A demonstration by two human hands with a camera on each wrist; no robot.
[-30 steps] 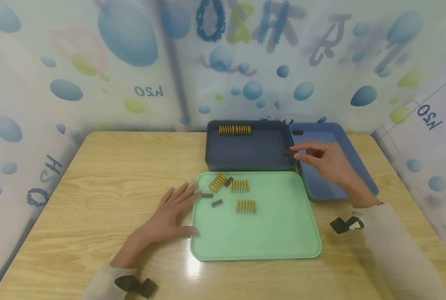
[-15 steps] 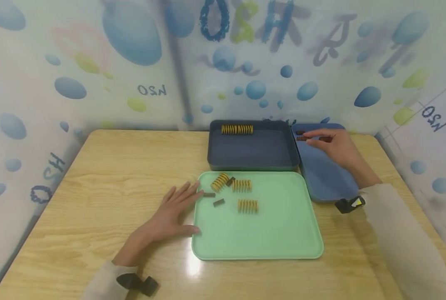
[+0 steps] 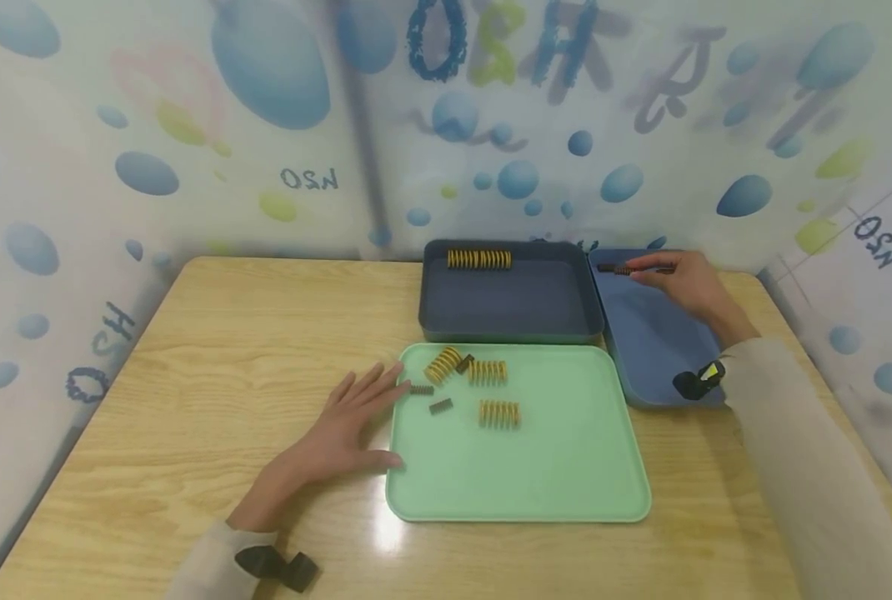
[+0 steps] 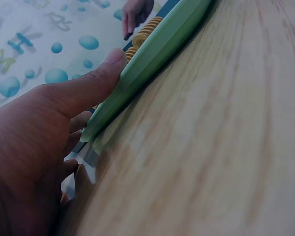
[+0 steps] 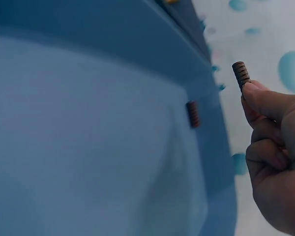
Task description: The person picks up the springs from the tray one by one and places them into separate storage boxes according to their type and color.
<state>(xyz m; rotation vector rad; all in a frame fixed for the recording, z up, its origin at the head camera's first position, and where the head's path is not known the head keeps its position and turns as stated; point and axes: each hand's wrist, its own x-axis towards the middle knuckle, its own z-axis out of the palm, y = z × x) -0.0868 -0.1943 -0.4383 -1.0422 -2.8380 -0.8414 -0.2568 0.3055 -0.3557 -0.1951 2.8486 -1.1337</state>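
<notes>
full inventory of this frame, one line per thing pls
table: 1, light wood, under everything
green tray: 1, mint green, centre front
yellow springs on green tray: 3, yellow, far left part
brown springs on green tray: 3, dark brown, small, beside the yellow ones
dark tray: 1, navy, behind green tray
yellow spring in dark tray: 1, long, at far wall
blue tray: 1, blue, right of dark tray
brown spring in blue tray: 1, far end
held brown spring: 1, pinched
left hand: flat, against green tray's left edge
right hand: over blue tray
</notes>
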